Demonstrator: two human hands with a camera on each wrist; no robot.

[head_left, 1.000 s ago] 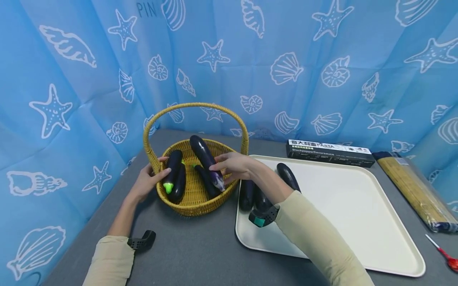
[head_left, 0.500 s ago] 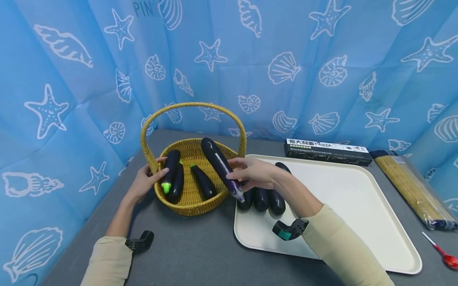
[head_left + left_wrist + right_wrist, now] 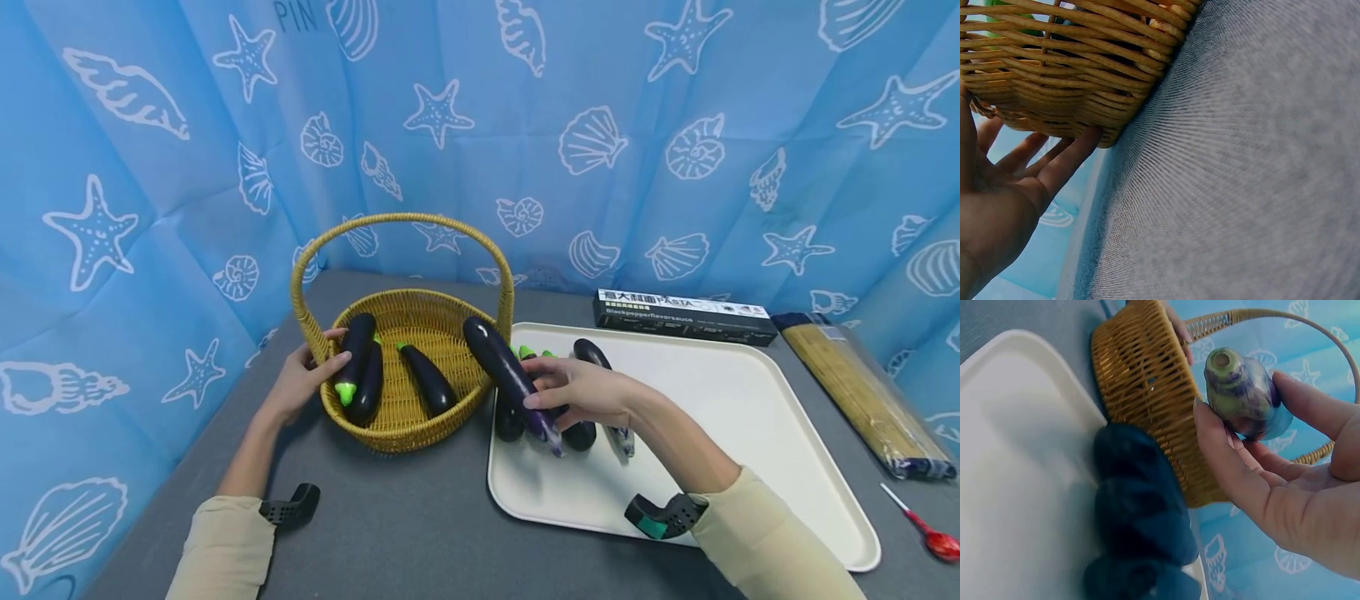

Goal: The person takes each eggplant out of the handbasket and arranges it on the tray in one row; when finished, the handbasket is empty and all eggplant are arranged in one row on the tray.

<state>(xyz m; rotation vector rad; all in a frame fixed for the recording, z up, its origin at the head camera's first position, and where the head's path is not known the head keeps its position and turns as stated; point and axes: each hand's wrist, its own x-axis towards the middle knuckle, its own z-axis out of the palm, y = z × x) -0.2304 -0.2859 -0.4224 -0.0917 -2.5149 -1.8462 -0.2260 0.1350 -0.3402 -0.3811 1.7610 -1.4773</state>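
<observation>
My right hand point(image 3: 581, 390) grips a long dark eggplant point(image 3: 504, 367) near its pale, purple-streaked end, thumb on one side and fingers on the other. That eggplant slants over the left part of the white tray point(image 3: 712, 450), its dark tip overlapping the basket's right rim in the head view. In the right wrist view its pale stem end point(image 3: 1238, 387) faces the camera. My left hand point(image 3: 300, 379) holds the wicker basket point(image 3: 405, 437) at its left side, thumb over the rim and fingers outside. Three eggplants lie in the basket, including a green-tipped eggplant point(image 3: 356, 358) and a middle eggplant point(image 3: 427, 379).
Several eggplants lie side by side at the tray's left, partly under my right hand; one eggplant point(image 3: 592, 353) shows behind it. A black pasta box point(image 3: 684, 318) stands behind the tray. Rightward are a packaged bamboo mat point(image 3: 862, 392) and a red spoon point(image 3: 937, 543). A blue curtain point(image 3: 465, 100) hangs behind.
My right hand has lifted the eggplant out of the basket and carried it right, over the tray's left side. My left hand stays at the basket.
</observation>
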